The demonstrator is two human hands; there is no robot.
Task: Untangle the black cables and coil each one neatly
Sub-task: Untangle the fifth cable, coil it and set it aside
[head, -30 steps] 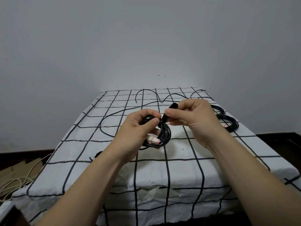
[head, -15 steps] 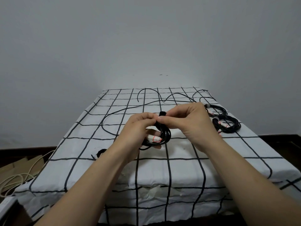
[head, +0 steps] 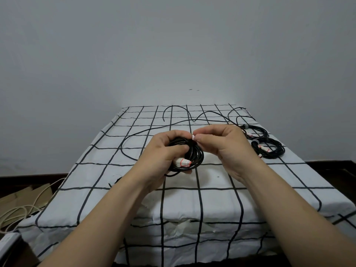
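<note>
Item 1, held coil [head: 195, 158]: a black cable wound into a round bundle of several turns, held up above the middle of the tabletop [head: 212, 199]. A white label [head: 183, 162] with red marking sits at its 6 o'clock edge.

Item 2, left hand [head: 163, 151]: its fingers are curled round the held coil from the 9 o'clock side and the thumb lies across the front of the turns.

Item 3, right hand [head: 221, 145]: its thumb and forefinger are closed in a pinch at the coil's 12 o'clock rim. The other fingers are bent behind. What lies between the fingertips is too small to tell.

Item 4, loose cable [head: 134, 134]: a single black strand lying on the tabletop. It sweeps from 9 o'clock of the hands up across the far end to 1 o'clock, in open curves.

Item 5, far coil [head: 257, 132] and near coil [head: 269, 151]: two wound black bundles lying just beside each other on the tabletop at 3 o'clock of the right hand. Each shows a white and red label.

Item 6, tabletop: covered with a white cloth printed with a black grid, which hangs over the near edge.

Item 7, floor at 8 o'clock: cardboard [head: 25, 195] with a pale cord [head: 19, 212] looped over it.

Item 8, wall [head: 173, 54]: plain grey, behind the tabletop.
</note>
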